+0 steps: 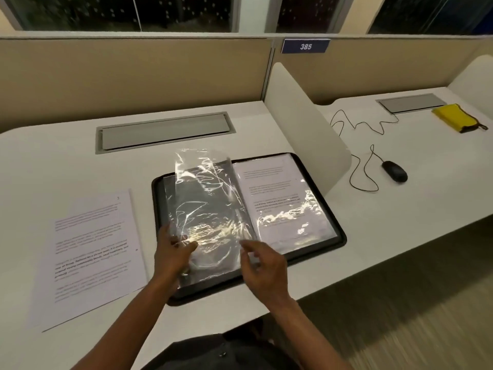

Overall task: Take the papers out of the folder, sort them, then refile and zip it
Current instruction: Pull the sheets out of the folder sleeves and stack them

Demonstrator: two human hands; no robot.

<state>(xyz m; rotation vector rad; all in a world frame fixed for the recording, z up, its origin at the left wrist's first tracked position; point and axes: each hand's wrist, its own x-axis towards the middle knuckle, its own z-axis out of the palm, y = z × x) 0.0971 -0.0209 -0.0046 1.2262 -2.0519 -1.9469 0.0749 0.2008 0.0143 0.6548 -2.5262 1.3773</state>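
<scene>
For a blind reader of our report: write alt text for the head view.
Two hands work at an open black zip folder on a white desk: the left hand holds a lifted clear sleeve, the right hand hovers beside it. A printed sheet lies left of the folder.

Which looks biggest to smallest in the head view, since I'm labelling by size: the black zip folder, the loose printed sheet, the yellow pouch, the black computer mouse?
1. Black zip folder, lying open.
2. Loose printed sheet left of it.
3. Yellow pouch.
4. Black computer mouse.
Pouch and mouse lie farther away, so their order is unsure.
</scene>
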